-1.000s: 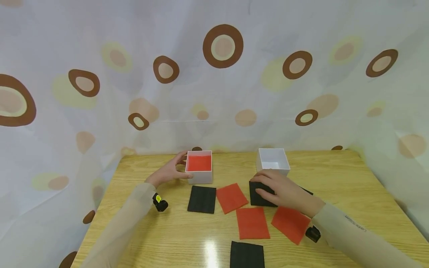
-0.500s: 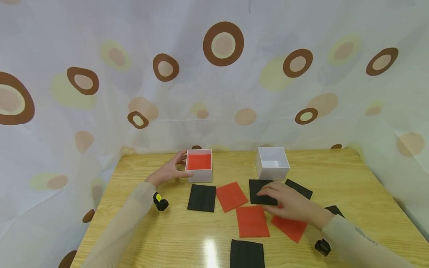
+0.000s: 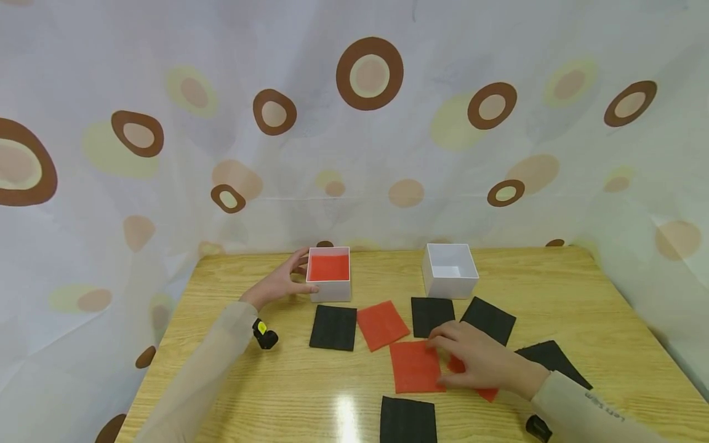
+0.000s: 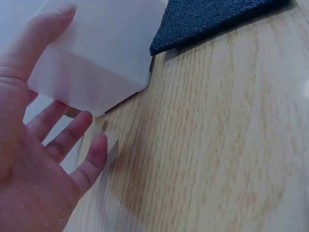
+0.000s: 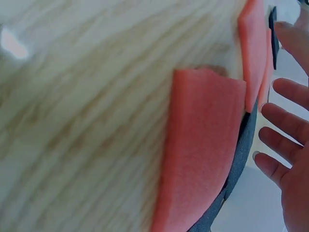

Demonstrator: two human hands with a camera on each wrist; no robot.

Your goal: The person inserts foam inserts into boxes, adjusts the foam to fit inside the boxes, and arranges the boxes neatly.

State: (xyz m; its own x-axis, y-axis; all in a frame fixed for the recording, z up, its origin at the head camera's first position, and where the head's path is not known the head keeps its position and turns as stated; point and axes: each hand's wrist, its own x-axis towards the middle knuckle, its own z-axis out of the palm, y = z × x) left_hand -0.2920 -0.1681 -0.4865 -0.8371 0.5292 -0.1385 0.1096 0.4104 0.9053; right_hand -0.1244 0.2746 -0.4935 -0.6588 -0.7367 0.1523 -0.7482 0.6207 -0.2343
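Lying flat, long axis running away from the person, the red sheet (image 3: 416,367) meets the right hand's (image 3: 480,361) spread fingers (image 3: 443,339).

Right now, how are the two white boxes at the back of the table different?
The left white box has a red sheet lying inside; the right white box shows only its white inside. The left hand touches the left box, thumb at its front corner; nothing touches the right box, as the right hand rests on red sheets nearer the front. Both are open, lidless, square and upright.
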